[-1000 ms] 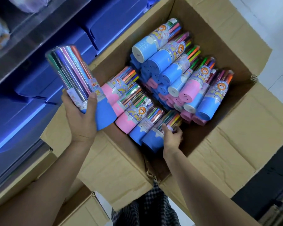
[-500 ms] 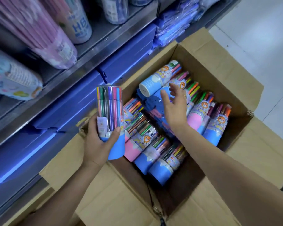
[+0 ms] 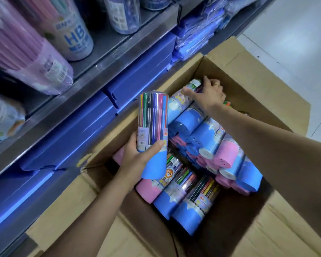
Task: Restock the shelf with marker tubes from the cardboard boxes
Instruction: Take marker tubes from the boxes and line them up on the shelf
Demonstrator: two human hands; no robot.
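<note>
The far end of the top marker tube (image 3: 186, 97) is covered by the right hand (image 3: 208, 94), whose fingers curl round its cap end at the back of the cardboard box (image 3: 252, 80); the tubes beneath it are largely hidden by the right forearm, which crosses the box diagonally; the upper-left corner of the view is blurred, so the pink-and-lilac tube pack (image 3: 32, 60) on the shelf (image 3: 107, 60) reads only as streaks, and just "HB" is legible on the pencil tub (image 3: 76, 39) beside it; the left hand (image 3: 137, 158) grasps a held marker tube (image 3: 153, 130) upright by its lower half, over the box's near-left corner, thumb across the label; other tubes (image 3: 198, 186) lie on their sides in rows in the box, blue and pink bases towards the camera; blue flat boxes (image 3: 78, 130) fill the lower shelf; the box stands on a pale tiled floor (image 3: 295, 34) against the shelving.
</note>
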